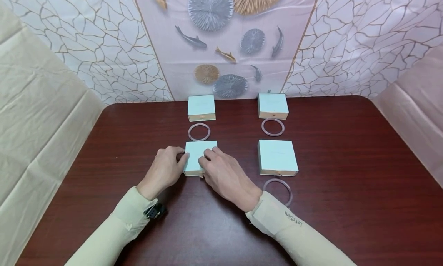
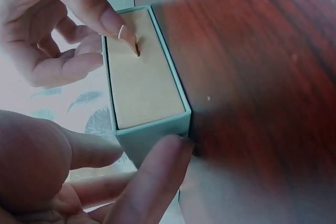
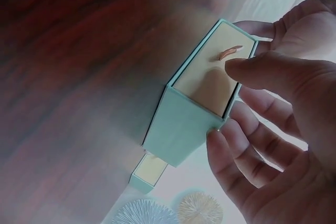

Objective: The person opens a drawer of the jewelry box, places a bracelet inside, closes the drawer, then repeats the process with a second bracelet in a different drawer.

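A pale mint drawer box [image 1: 192, 156] lies between my hands, its cream drawer front [image 2: 144, 87] facing me and pushed in. A small ribbon pull tab [image 3: 230, 52] sticks out of that front. My left hand [image 1: 166, 166] is at the box's left side, fingers touching near its edge. My right hand [image 1: 225, 173] reaches over the lid from the right with bent fingers. Its thumb [image 3: 262, 72] is at the drawer front, tip beside the tab. No pinch on the tab shows. Just behind this box lies a lilac bangle [image 1: 189, 134].
On the right stands a similar box [image 1: 277, 154], with a bangle [image 1: 290, 191] in front, partly under my right forearm. Farther back are a left box [image 1: 201, 104], a right box [image 1: 272, 103] and another bangle [image 1: 263, 128]. Patterned cloth hangs behind the dark wooden table [image 1: 346, 162].
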A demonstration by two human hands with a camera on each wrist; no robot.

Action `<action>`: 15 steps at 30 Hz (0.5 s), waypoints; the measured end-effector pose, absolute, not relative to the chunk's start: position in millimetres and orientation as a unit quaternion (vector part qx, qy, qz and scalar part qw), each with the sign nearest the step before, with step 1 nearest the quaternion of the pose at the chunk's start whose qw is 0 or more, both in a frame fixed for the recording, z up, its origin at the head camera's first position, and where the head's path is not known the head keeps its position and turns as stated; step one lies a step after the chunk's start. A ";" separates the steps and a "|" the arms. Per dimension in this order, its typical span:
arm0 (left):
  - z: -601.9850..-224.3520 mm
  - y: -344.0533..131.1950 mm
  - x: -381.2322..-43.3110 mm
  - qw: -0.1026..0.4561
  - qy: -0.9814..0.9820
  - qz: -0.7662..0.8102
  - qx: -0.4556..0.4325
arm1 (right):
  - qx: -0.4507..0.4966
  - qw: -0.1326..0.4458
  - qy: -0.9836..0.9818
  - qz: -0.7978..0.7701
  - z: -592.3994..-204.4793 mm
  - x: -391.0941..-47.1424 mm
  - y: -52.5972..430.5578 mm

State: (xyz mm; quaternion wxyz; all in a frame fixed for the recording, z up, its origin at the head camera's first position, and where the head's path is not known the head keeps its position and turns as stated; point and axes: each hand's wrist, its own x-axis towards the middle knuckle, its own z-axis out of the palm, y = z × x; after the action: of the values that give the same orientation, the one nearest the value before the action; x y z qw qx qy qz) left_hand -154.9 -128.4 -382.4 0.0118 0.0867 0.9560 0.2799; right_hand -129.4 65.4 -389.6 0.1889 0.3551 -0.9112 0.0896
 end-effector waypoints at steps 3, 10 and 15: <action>-382.3 -128.2 -153.6 0.014 0.956 0.280 0.083 | 0.358 0.187 -0.910 0.095 -389.7 -127.8 66.8; -381.9 -125.5 -146.9 0.008 0.960 0.276 0.056 | 0.366 0.185 -0.907 0.093 -388.3 -123.0 72.9; -384.2 -118.6 -143.7 -0.005 0.964 0.261 0.054 | 0.365 0.183 -0.908 0.094 -385.8 -118.0 79.3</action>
State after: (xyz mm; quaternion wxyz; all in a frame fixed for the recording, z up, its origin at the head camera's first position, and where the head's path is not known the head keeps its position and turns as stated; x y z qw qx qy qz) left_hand -143.7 -118.6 -384.2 -0.0053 0.0540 0.9639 0.2607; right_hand -118.0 79.3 -385.8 0.1833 0.3646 -0.9081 0.0941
